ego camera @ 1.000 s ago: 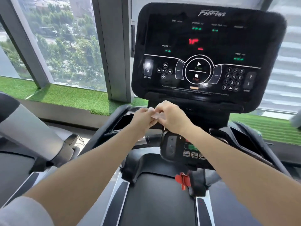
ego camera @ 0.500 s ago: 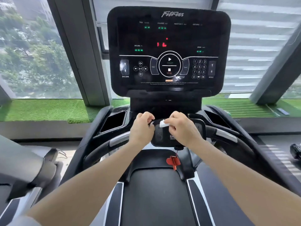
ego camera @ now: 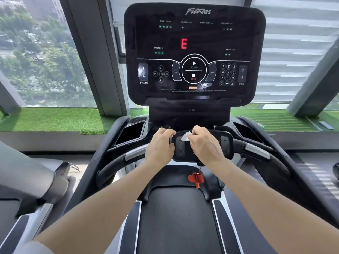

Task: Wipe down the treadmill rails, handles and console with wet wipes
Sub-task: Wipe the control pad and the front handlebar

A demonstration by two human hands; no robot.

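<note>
Both hands work at the small control pod [ego camera: 202,145]: left hand [ego camera: 160,143] curled around its 9 o'clock edge, right hand [ego camera: 204,143] pinching the wet wipe [ego camera: 186,136] at 12 o'clock. Wipe looks limp, light, probably tearable; best kept bunched under my fingertips.

Two bare forearms are seen, uncovered from wrist to past the elbow. On the left arm, the edge of a light grey sleeve [ego camera: 34,248] is seen at the lower corner. No rings, watch or gloves are worn on the left hand [ego camera: 160,145] or the right hand [ego camera: 206,143].
</note>
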